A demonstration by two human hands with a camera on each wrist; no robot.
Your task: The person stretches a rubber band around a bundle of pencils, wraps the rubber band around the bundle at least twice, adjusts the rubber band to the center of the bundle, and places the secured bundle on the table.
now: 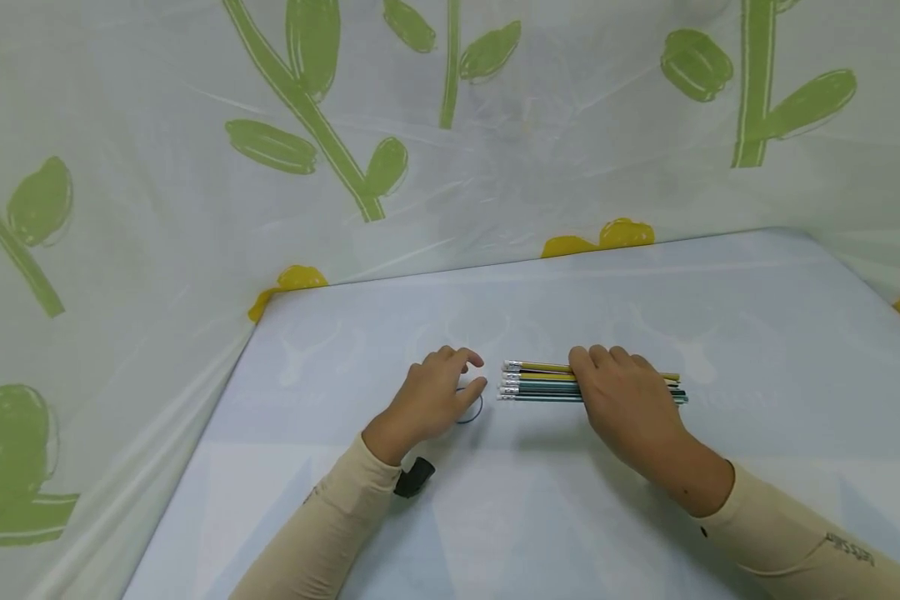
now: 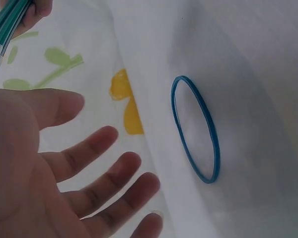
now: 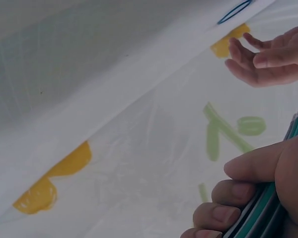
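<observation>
My right hand (image 1: 630, 400) grips a bundle of several pencils (image 1: 543, 386), green, dark and yellow, held sideways just above the table. Their white eraser ends point left, toward the other hand. In the right wrist view the fingers (image 3: 226, 213) curl round the pencils (image 3: 258, 213). My left hand (image 1: 435, 392) holds nothing, its fingers spread and slightly bent, a short way left of the erasers. Beneath it a thin blue rubber band (image 1: 481, 408) lies on the table, partly hidden by the hand. The left wrist view shows the whole loop of the rubber band (image 2: 216, 144), apart from the fingertips.
The white table (image 1: 570, 533) has a faint printed pattern. Behind it hangs a pale curtain (image 1: 570, 150) with green leaves and yellow shapes, meeting the table's back edge. A black strap piece (image 1: 416, 477) shows at the left wrist.
</observation>
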